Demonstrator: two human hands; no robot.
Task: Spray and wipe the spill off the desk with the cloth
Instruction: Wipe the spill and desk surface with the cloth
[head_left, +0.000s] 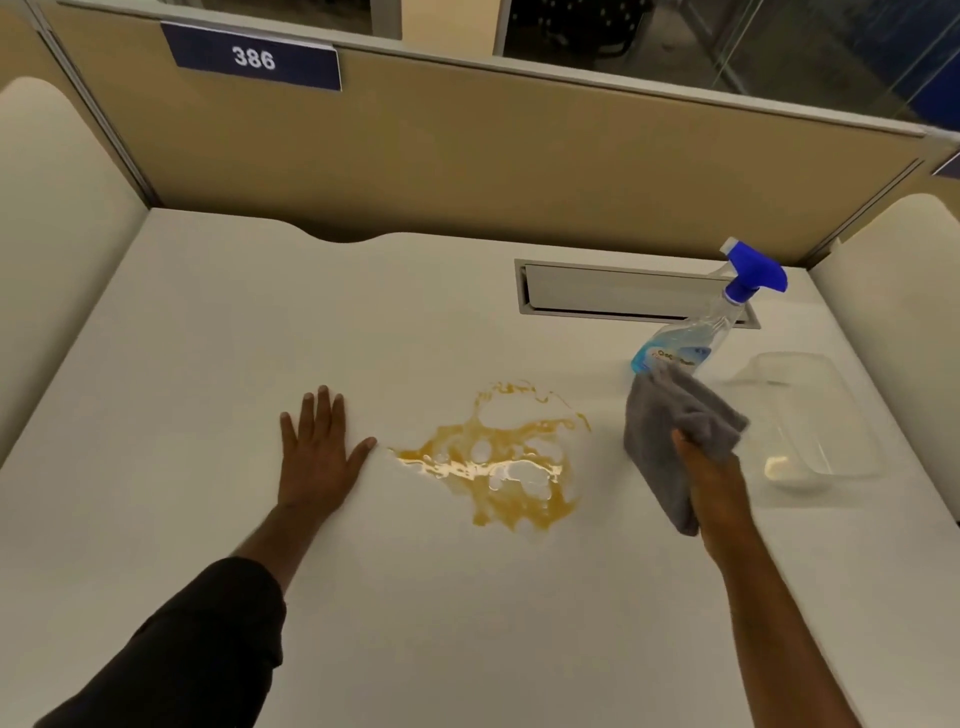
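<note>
1. The left hand (317, 449) lies flat on the surface (208, 322), fingers spread, holding nothing, its thumb just beside the spill's left edge.
2. The right hand (714, 475) is closed on the grey cloth (670, 415), held right of the spill (498, 457); the spill lies between both hands, its long axis roughly left-right.
3. The spray bottle (691, 338) stands behind the cloth, a clear container (810, 415) to its right; open room lies leftward.

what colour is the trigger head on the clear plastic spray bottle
Blue, with a white nozzle tip, on the clear plastic spray bottle; seen in the head view.
</note>
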